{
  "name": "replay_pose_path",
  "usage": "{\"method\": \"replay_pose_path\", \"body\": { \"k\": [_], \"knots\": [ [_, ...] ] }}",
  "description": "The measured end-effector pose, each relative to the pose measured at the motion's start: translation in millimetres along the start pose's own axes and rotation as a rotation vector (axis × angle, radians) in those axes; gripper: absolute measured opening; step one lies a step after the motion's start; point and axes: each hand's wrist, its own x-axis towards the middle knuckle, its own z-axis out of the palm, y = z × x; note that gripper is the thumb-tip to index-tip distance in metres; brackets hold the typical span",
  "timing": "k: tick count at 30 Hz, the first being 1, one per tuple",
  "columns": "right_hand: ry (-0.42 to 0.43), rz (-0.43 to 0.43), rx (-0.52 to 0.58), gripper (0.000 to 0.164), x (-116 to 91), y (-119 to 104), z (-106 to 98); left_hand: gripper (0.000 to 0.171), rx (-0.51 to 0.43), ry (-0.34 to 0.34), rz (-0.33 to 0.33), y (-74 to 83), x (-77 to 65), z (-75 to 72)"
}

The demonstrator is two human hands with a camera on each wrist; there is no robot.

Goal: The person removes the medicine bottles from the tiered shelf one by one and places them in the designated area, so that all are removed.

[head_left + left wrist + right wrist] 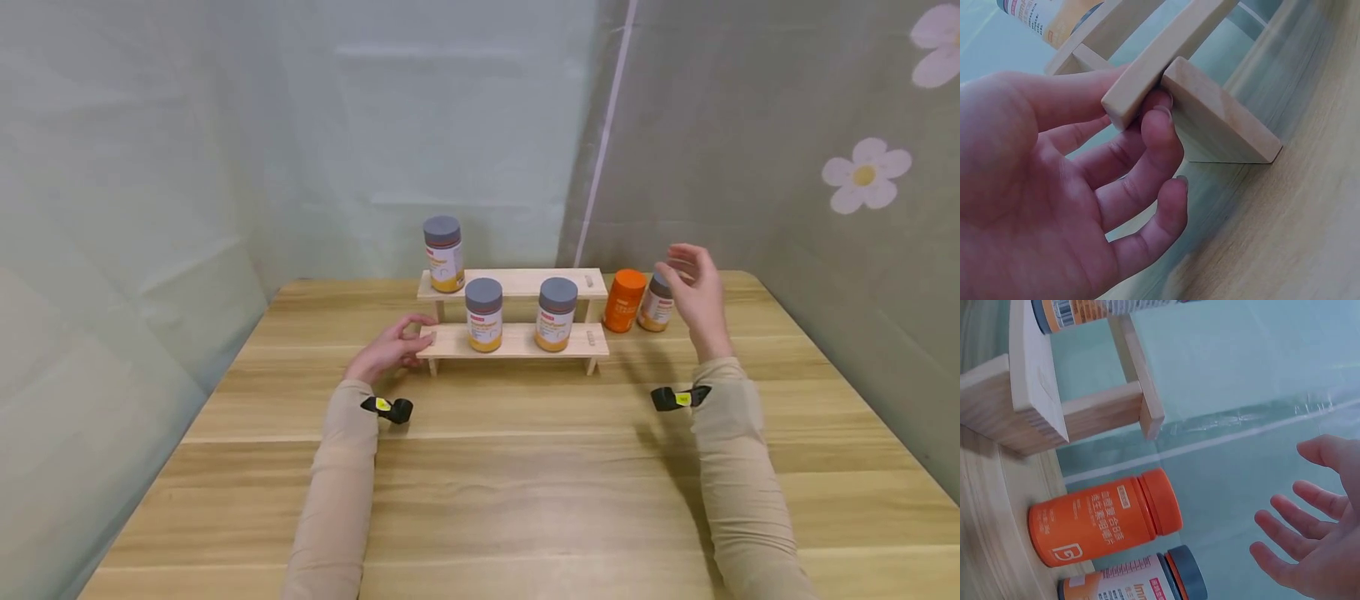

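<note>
My left hand (390,346) grips the left end of the lower board of a two-step wooden rack (517,340). In the left wrist view, its thumb and curled fingers (1163,147) close around the board's end (1147,78) beside the leg. Raised at the right, my right hand (699,304) holds nothing, its fingers spread and slightly bent. Below it in the right wrist view are an orange bottle (1094,519) and a grey-capped supplement bottle (1132,581). Both stand upright on the table, right of the rack; in the head view the hand partly overlaps the grey cap.
Two grey-capped bottles, one at left (484,317) and one at right (557,317), stand on the lower board. A third such bottle (444,254) is on the upper board's left end. Behind the wooden table (510,483) hangs a pale curtain (465,125).
</note>
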Motion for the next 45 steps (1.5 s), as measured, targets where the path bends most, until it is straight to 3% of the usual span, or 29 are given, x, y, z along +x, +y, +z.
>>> {"method": "replay_pose_path", "body": {
  "k": [5, 7, 19, 28, 36, 45],
  "knots": [
    [-0.031, -0.007, -0.017, 0.046, -2, -1, 5, 0.049, -0.031, -0.007, -0.028, 17.8, -11.3, 3.5],
    [-0.045, -0.011, -0.021, 0.045, -3, -3, 7, 0.049, -0.032, -0.007, -0.031, 18.0, -11.5, 3.7],
    [-0.154, -0.054, -0.002, 0.039, -11, -5, 33, 0.053, -0.005, 0.008, -0.018, -3.2, 2.6, -3.0],
    [-0.244, -0.105, -0.069, 0.038, -15, -13, 43, 0.055, -0.011, 0.002, -0.002, -4.4, 2.8, -2.0],
    [-0.243, -0.080, -0.028, 0.040, -16, -30, 50, 0.055, -0.002, -0.007, 0.017, -5.5, 4.9, -1.9],
    [-0.195, -0.098, 0.098, 0.035, -13, -53, 76, 0.053, -0.006, -0.002, 0.020, -8.7, 5.5, -2.5]
  ]
}}
